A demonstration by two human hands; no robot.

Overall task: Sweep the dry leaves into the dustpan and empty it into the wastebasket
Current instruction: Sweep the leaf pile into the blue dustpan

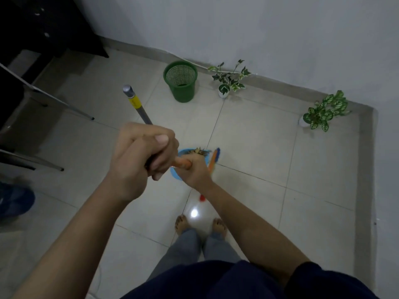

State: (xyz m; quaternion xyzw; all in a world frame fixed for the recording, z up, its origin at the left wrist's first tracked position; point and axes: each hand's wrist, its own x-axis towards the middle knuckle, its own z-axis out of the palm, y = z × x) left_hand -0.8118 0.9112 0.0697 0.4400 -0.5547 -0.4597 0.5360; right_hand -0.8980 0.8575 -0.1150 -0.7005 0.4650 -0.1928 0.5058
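Left hand (138,156) is gripping the broom handle (138,108); right hand (194,171) is holding the orange dustpan handle (182,163) just below. Dry leaves (199,151) are sitting in the blue dustpan (183,152) — sweeping looks done (bristles blurred). Emptying is still pending — wastebasket (181,82) well beyond both grips.

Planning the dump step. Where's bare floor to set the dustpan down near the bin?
Bare tile in front of the green wastebasket, between it and the blue dustpan. More open tile to the right, bordered by the two potted plants. Crowded on the left: chair legs and dark furniture.
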